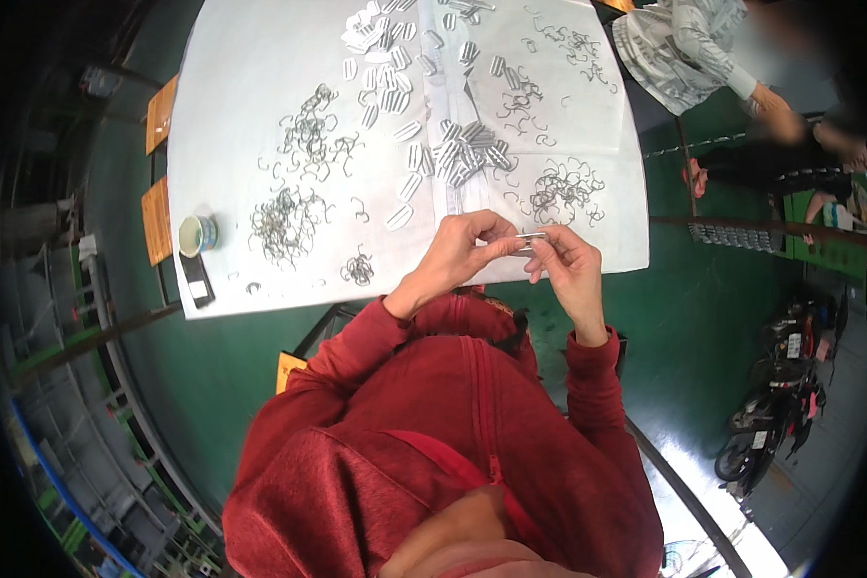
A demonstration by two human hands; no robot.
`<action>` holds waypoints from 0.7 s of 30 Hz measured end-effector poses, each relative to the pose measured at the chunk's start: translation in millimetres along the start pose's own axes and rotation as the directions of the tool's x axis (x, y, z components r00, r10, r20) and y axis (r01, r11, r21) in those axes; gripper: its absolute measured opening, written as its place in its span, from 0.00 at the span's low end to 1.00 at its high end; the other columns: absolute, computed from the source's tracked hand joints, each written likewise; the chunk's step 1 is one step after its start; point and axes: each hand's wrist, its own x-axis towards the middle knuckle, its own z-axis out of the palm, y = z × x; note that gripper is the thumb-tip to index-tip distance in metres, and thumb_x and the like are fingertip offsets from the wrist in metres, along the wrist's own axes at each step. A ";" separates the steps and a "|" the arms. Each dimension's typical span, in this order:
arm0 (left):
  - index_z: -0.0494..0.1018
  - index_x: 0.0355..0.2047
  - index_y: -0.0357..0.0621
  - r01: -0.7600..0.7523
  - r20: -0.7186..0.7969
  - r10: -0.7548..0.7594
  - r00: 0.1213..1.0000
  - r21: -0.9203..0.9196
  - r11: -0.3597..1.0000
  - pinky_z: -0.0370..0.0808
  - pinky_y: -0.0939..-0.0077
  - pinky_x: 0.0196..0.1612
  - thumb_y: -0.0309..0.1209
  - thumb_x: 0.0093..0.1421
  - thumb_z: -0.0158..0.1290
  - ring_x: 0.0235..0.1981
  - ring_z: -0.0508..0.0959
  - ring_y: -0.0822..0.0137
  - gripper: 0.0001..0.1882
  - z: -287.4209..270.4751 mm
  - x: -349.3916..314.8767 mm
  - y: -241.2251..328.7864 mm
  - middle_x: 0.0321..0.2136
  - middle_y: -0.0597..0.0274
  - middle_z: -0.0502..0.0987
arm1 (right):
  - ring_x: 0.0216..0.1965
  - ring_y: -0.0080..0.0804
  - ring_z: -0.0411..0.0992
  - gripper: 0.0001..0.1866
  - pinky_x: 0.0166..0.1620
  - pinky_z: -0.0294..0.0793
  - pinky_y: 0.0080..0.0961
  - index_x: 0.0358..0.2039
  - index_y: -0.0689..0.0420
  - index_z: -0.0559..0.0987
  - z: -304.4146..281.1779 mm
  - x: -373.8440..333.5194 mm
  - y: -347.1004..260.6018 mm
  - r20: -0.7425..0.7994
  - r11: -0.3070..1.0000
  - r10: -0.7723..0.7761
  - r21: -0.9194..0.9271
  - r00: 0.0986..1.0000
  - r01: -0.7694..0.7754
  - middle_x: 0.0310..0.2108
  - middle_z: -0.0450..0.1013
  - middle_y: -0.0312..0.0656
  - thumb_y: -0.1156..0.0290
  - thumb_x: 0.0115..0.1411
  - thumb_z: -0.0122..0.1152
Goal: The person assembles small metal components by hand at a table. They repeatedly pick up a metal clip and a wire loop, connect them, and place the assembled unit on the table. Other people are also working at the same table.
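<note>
The person wears a dark red zipped jacket (pixel 395 405) with long sleeves, nearest of all. Beyond it, the left hand (pixel 464 252) and the right hand (pixel 573 270) meet just over the near edge of a broad table with a white covering (pixel 231 144). Both pinch a small, slim silvery piece (pixel 530 238) between thumb and fingers, the left hand from its left and the right hand from its right; the fingers hide much of it.

On the table's near left lie a small cluster of thin dark curved hooks (pixel 358 270) and, by the edge, a dark flat rectangular object (pixel 196 284) with a pale patch, just beside a pale round cup (pixel 197 234). A larger tangle of hooks (pixel 287 223) lies somewhat farther on the left, and another heap of hooks (pixel 564 188) on the right, beyond the right hand. Between these, a pile of grey-and-white striped flat oblong pieces (pixel 467 152) sits mid-table. More striped pieces (pixel 385 89) spread toward the far side, with loose hooks (pixel 578 48) at far right. Past the table's far right corner is another person in a patterned grey-and-white garment (pixel 679 53).
</note>
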 end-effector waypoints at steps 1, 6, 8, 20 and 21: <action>0.75 0.35 0.33 -0.042 -0.006 0.042 0.999 -0.020 0.999 0.74 0.76 0.38 0.28 0.58 0.54 0.33 0.77 0.71 0.09 -1.9 0.4 -2.7 0.31 0.57 0.79 | 0.23 0.19 0.70 0.06 0.25 0.70 0.15 0.35 0.66 0.75 3.2 1.4 0.5 -0.017 1.000 0.002 -0.004 1.000 -0.002 0.25 0.73 0.38 0.76 0.61 0.54; 0.74 0.37 0.33 -0.109 0.037 0.110 0.993 -0.012 0.994 0.73 0.76 0.38 0.29 0.58 0.55 0.33 0.77 0.71 0.11 -11.5 13.5 -8.7 0.31 0.57 0.79 | 0.24 0.19 0.71 0.06 0.26 0.72 0.15 0.34 0.65 0.75 13.5 10.5 10.0 -0.124 0.996 -0.014 0.081 0.992 0.024 0.26 0.73 0.38 0.76 0.61 0.54; 0.75 0.36 0.33 -0.060 0.077 0.061 0.995 -0.014 0.998 0.72 0.75 0.38 0.30 0.58 0.55 0.34 0.77 0.70 0.11 -13.5 22.5 -8.0 0.31 0.57 0.79 | 0.26 0.21 0.73 0.06 0.28 0.74 0.17 0.34 0.66 0.74 11.6 14.1 12.5 -0.155 0.994 -0.018 0.107 0.988 0.035 0.28 0.74 0.40 0.76 0.61 0.53; 0.75 0.33 0.35 0.035 0.099 -0.034 0.995 -0.012 0.999 0.72 0.77 0.37 0.33 0.57 0.57 0.31 0.75 0.73 0.12 26.9 95.9 -13.1 0.28 0.59 0.78 | 0.28 0.27 0.76 0.07 0.29 0.79 0.21 0.37 0.68 0.72 -50.4 58.1 26.2 -0.127 0.989 0.037 0.149 0.991 -0.018 0.30 0.75 0.44 0.78 0.62 0.50; 0.75 0.34 0.35 0.073 0.104 -0.071 0.992 -0.020 0.997 0.72 0.77 0.37 0.33 0.57 0.57 0.32 0.76 0.73 0.12 31.4 102.6 -16.3 0.28 0.59 0.78 | 0.28 0.27 0.76 0.07 0.29 0.79 0.21 0.37 0.68 0.73 -55.4 61.2 26.2 -0.123 0.990 0.034 0.140 0.992 -0.016 0.30 0.75 0.44 0.78 0.61 0.50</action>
